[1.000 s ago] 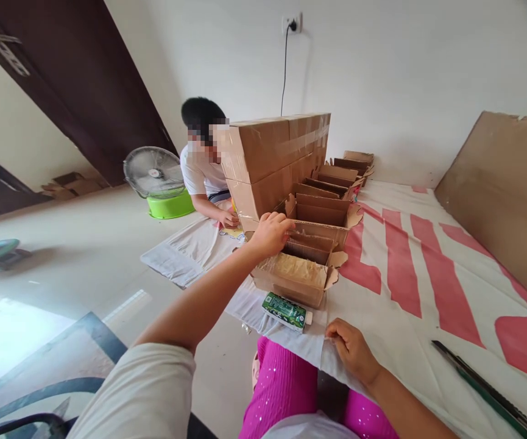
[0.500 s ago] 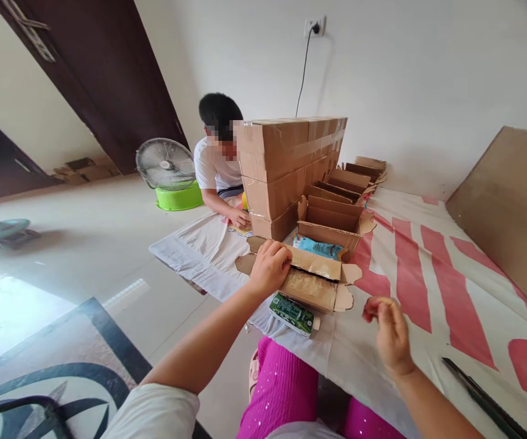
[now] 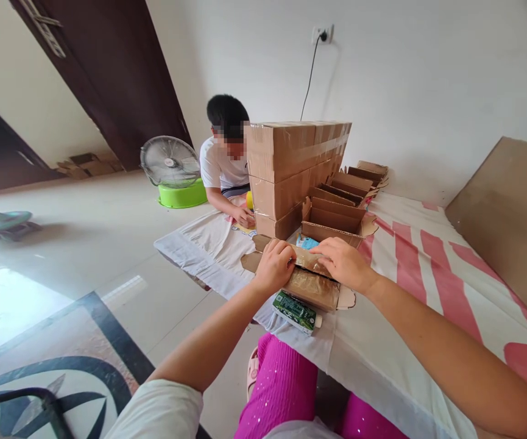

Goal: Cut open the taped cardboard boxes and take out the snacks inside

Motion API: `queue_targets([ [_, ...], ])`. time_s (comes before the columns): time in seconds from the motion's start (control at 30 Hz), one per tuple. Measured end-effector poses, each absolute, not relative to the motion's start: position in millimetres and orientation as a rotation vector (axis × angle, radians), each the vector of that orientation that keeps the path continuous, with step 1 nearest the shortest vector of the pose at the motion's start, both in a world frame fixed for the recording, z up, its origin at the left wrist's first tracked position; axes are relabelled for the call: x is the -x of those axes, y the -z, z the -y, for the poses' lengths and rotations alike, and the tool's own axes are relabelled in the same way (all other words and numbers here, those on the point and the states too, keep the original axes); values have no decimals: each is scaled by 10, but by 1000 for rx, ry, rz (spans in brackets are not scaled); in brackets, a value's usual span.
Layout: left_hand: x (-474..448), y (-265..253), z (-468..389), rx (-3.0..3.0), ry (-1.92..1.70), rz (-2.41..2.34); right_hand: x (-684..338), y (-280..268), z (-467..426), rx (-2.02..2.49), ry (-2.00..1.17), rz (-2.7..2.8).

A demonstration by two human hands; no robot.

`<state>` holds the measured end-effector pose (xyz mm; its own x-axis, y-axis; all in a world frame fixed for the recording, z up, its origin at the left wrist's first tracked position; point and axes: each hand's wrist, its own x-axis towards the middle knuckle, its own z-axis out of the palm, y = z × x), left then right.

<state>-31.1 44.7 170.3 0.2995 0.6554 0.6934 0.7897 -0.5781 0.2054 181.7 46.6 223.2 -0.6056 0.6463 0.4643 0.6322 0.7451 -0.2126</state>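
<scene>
In front of me on the cloth lies a small cardboard box (image 3: 311, 289) with its end flaps out and clear tape on its top panels. A dark gap runs between the two panels. My left hand (image 3: 275, 263) is curled over the box's left part. On the far panel toward the right, my right hand (image 3: 343, 263) has its fingers bent and pinching at the cardboard; the fingertips are partly hidden. Against the near side rests a green drink carton (image 3: 294, 312) with a white cap. A blue packet (image 3: 306, 242) shows behind the box, mostly covered.
Taped boxes (image 3: 286, 152) stand stacked beyond, beside several open cardboard boxes (image 3: 334, 219). A person in a white shirt (image 3: 224, 164) leans over the cloth's far left. A fan (image 3: 169, 161) sits on a green tub (image 3: 181, 194). A large cardboard sheet (image 3: 505, 213) stands right.
My right hand has moved left and away from me, from above the cloth onto the box's far panel. It now covers part of the blue packet. My left hand stays on the box.
</scene>
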Motion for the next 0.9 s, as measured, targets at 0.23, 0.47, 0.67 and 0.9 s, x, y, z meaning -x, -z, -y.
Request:
queue_targets([
  [0.23, 300, -1718, -434, 2384, 1130, 1354, -1817, -2156, -491, 717, 88, 2560],
  [0.47, 274, -1732, -445, 2424, 1095, 1301, -2011, -2150, -404, 746, -14, 2514],
  [0.67, 247, -1713, -490, 2468, 1073, 1223, -2146, -2111, -370, 764, -88, 2474],
  [0.9, 253, -1724, -493, 2490, 1072, 1211, -2260, -2117, -350, 776, -161, 2437],
])
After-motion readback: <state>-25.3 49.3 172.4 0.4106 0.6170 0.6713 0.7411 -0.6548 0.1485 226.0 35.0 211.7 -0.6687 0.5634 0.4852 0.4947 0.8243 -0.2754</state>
